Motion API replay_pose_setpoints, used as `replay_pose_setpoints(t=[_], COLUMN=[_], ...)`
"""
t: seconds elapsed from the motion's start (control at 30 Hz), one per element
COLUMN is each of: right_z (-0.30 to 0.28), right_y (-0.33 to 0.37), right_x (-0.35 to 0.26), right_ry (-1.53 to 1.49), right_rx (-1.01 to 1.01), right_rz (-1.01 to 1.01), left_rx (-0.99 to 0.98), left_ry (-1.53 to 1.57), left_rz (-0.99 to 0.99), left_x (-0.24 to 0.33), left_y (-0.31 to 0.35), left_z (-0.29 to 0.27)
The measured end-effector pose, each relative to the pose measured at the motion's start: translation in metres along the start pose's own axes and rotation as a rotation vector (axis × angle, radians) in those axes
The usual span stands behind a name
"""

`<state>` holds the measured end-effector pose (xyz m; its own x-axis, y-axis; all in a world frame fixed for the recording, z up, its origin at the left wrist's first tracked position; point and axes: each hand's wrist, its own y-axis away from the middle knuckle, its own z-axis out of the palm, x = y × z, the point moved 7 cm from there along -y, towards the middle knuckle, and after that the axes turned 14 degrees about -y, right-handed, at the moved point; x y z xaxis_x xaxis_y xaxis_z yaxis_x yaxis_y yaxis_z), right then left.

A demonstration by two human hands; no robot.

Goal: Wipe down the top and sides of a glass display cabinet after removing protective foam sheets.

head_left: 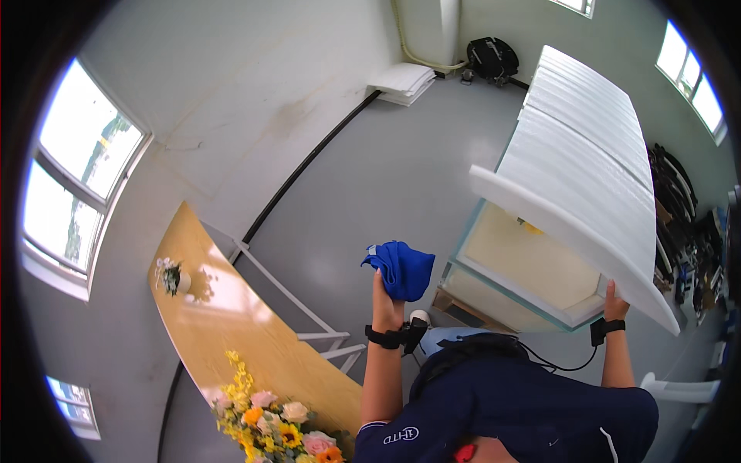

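A crumpled blue cloth (409, 270) is bunched in my left hand (385, 302), held up in front of me over the grey floor. The cloth covers most of that hand's fingers. On the right, my right hand (615, 305) grips the near edge of a white foam sheet (575, 231), thumb upright and the other fingers out of sight. Under the sheet stands a glass-walled tank (532, 262) with a pale inside. Its front part shows below the raised edge of the foam. A small yellow thing (529, 227) is partly visible inside.
To the left runs a wooden table (255, 332) with white legs, a small potted plant (176, 279) and a flower bouquet (285, 428). Flat white sheets (403, 82) and a black bag (492, 58) lie by the far wall. Dark tubes and clutter (679, 208) line the right.
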<state>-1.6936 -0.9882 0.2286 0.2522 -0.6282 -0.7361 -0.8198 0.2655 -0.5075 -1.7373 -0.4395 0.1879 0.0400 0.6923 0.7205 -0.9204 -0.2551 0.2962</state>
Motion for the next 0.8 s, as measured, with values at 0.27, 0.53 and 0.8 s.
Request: replay_pose_setpoints(t=[0.27,0.53,0.8], right_z=[-0.03,-0.033,-0.014], right_y=[0.006,0.017,0.0], right_x=[0.041,0.043,-0.047], right_ry=[-0.028,0.195,0.561], right_rx=[0.081,0.014,-0.051], right_rz=[0.166,0.184,0.209], left_rx=[0.223,1.067,0.692], left_ry=[-0.797,-1.731,-1.747], left_rz=[0.349,0.313,-0.169], left_x=[0.095,0.164,0.189], left_y=[-0.07,0.054,-0.032], left_z=[-0.037,-0.271,-0.314])
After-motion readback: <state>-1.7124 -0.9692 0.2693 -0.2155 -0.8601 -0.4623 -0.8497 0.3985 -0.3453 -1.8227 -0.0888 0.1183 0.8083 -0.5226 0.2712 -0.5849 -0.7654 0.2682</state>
